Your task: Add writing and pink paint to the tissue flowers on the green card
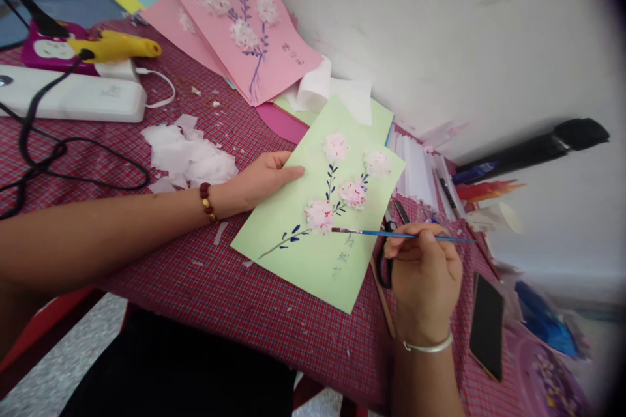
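My left hand (pixel 267 182) grips the left edge of a light green sheet of paper (pixel 293 273), thumb on top and the other fingers hidden beneath. The sheet carries a painted stem with dark blue leaves and several puffy white-pink paper flowers (pixel 353 193) dotted with red. Handwritten characters run down its lower right part. In my right hand (pixel 425 273) is a thin blue paintbrush (pixel 384 233), pinched between thumb and fingers. The brush tip is at the lower edge of the lowest flower; whether it touches, I cannot tell.
Torn white tissue (pixel 188 153) lies left of the sheet. A pink flower picture (pixel 274 71) leans at the wall. Black-handled scissors (pixel 385 260) lie partly under my right hand, with a phone (pixel 488 326) further right. A power strip (pixel 73 92), glue gun (pixel 117 45) and black cables occupy the left.
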